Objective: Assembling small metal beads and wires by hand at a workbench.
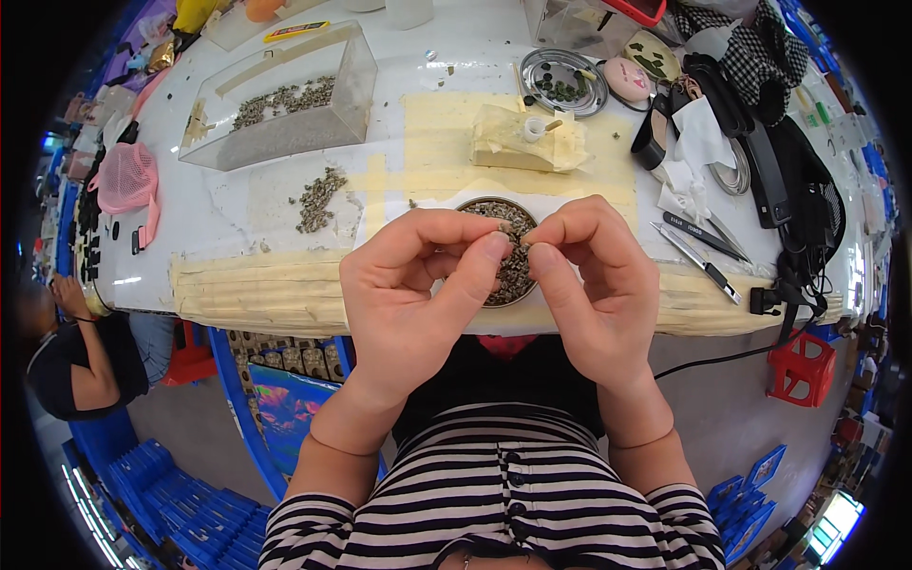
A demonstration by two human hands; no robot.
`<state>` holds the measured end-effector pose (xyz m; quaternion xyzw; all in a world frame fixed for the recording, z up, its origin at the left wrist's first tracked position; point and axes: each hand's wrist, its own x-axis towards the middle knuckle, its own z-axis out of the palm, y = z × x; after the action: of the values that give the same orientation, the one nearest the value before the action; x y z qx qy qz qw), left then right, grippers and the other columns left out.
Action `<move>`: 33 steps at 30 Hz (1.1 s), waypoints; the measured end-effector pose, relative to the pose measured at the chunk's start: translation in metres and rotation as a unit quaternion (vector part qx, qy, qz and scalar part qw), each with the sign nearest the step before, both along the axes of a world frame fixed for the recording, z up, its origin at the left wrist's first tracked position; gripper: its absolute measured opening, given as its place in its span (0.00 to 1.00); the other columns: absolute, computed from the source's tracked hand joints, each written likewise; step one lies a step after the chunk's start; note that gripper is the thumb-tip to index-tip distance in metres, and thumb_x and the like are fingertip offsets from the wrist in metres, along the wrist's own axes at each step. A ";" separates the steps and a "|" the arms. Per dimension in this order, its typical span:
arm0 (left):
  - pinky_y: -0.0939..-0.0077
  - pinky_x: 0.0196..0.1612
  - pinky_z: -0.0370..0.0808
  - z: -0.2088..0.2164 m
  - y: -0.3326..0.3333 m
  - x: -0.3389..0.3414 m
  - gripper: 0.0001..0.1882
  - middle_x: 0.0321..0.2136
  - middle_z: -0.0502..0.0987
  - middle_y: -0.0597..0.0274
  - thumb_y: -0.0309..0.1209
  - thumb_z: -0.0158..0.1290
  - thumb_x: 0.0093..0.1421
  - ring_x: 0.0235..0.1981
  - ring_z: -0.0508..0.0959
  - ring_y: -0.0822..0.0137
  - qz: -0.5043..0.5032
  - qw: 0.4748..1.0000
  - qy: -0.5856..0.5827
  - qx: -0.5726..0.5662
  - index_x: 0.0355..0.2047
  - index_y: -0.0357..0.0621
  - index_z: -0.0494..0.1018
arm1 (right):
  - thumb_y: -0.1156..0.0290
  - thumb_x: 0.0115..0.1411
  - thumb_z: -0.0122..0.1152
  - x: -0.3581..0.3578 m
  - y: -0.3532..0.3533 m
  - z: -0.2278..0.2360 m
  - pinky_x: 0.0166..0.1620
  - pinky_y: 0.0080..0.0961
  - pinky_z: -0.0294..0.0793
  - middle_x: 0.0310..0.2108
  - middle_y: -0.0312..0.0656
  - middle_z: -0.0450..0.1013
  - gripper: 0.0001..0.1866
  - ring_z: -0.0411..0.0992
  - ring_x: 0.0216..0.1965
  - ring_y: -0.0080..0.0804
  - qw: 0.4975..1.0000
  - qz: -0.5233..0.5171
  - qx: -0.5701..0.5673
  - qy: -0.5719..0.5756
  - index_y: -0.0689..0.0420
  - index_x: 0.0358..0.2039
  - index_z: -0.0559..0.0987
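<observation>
My left hand (pixel 404 299) and my right hand (pixel 608 299) meet over a round, rimmed dish (pixel 516 275) filled with small grey-brown pieces. Thumb and forefinger of each hand are pinched together, the fingertips of both hands almost touching. A tiny piece seems to be between them, too small to make out. My hands cover both sides of the dish. Just beyond it, a block wrapped in yellowish tape (pixel 513 157) carries a small white cup (pixel 534 129). To the left on the table lies a loose heap of similar small pieces (pixel 318 201).
A clear plastic bin (pixel 271 147) with more pieces stands far left. A metal dish (pixel 594 100) holds dark green bits. At right lie a craft knife (pixel 698 263), tweezers (pixel 705 236) and black straps (pixel 760 166). A pink mesh item (pixel 128 178) and a person (pixel 81 361) are at left.
</observation>
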<state>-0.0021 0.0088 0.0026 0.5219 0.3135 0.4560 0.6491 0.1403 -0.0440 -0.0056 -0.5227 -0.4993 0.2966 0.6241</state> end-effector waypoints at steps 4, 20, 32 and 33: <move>0.85 0.33 0.76 -0.003 0.002 -0.002 0.07 0.31 0.78 0.58 0.19 0.54 0.58 0.29 0.77 0.76 -0.024 0.998 -0.050 -0.031 0.37 0.31 0.74 | 0.82 0.52 0.59 -0.001 0.001 0.006 0.31 0.17 0.68 0.27 0.38 0.69 0.03 0.68 0.26 0.22 0.999 -0.006 0.008 -0.034 0.63 0.29 0.76; 0.84 0.33 0.76 -0.007 0.006 -0.017 0.06 0.30 0.78 0.59 0.19 0.52 0.59 0.30 0.77 0.77 -0.055 0.991 -0.105 -0.063 0.38 0.32 0.74 | 0.86 0.46 0.62 -0.016 0.004 0.013 0.32 0.22 0.72 0.37 0.41 0.78 0.12 0.71 0.31 0.33 0.943 -0.041 0.172 -0.283 0.59 0.31 0.74; 0.84 0.31 0.74 -0.011 0.001 -0.020 0.08 0.29 0.78 0.58 0.16 0.56 0.53 0.28 0.77 0.75 0.051 0.993 0.029 0.103 0.34 0.32 0.77 | 0.84 0.53 0.57 -0.018 0.002 0.004 0.37 0.23 0.70 0.36 0.43 0.78 0.09 0.71 0.32 0.33 0.965 -0.019 0.139 -0.220 0.59 0.33 0.71; 0.84 0.31 0.74 -0.011 0.002 -0.020 0.08 0.29 0.78 0.58 0.16 0.56 0.52 0.28 0.77 0.75 0.064 0.989 0.042 0.129 0.34 0.33 0.77 | 0.84 0.54 0.57 -0.019 0.002 0.004 0.37 0.24 0.70 0.36 0.43 0.78 0.08 0.71 0.32 0.33 0.966 -0.017 0.133 -0.219 0.59 0.33 0.71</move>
<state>-0.0221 0.0104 -0.0087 0.5989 0.3121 0.5110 0.5317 0.1218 -0.0422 -0.0020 -0.4958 -0.6497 0.0945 0.5684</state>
